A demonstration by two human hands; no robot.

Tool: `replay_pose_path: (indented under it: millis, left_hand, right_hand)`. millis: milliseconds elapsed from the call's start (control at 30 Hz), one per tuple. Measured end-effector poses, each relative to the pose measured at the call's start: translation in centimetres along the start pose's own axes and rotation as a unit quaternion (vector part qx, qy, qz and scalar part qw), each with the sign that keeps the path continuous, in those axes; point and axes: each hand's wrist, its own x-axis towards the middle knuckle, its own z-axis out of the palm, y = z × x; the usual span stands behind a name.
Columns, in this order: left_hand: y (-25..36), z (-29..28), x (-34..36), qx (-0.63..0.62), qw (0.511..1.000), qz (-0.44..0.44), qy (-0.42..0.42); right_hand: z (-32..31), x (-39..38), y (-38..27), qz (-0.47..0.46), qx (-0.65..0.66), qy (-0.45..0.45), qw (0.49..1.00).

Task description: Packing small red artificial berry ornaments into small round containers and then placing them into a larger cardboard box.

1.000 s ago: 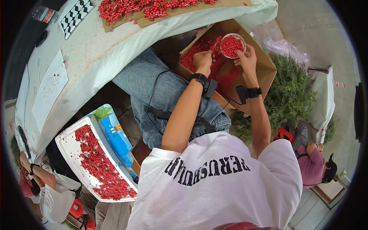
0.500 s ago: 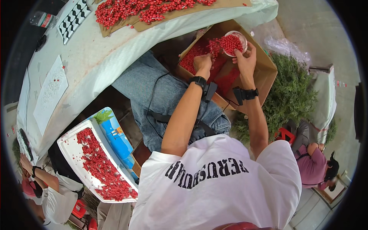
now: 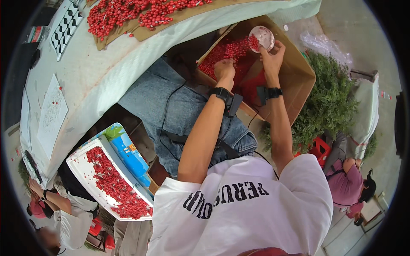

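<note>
My right hand (image 3: 271, 54) grips a small white cup (image 3: 265, 36), tilted over the cardboard box (image 3: 299, 74), with a few red berries inside and a stream of berries (image 3: 239, 48) spilling from its left side. My left hand (image 3: 224, 68) is closed just below that stream, at the box's left part, beside loose red berries (image 3: 207, 66); what its curled fingers hold, if anything, is hidden.
A covered table (image 3: 94, 72) holds berry sprigs (image 3: 106, 21) on cardboard and white sheets (image 3: 51, 119). A foam tray (image 3: 81, 170) of berries lies lower left. Green foliage (image 3: 324, 102) stands right of the box. Other people (image 3: 68, 222) (image 3: 346, 183) sit on both sides.
The cup in my right hand has tipped and moved slightly up; most of its berries have poured out toward the box's left. My left hand stays low beside the falling berries.
</note>
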Motion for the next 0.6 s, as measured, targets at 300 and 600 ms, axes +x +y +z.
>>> replay_pose_path:
  millis: [300,600]
  left_hand:
    - [-0.6,-0.4,-0.7,0.029,0.998,0.009,-0.060]
    - [0.1,1.6,-1.7,-0.037,0.992,-0.062,-0.102]
  right_hand:
    - [10.8,-0.6,21.3,-0.108,-0.409,-0.056,0.905]
    - [13.3,-6.3,23.6,-0.146,-0.626,-0.109,0.759]
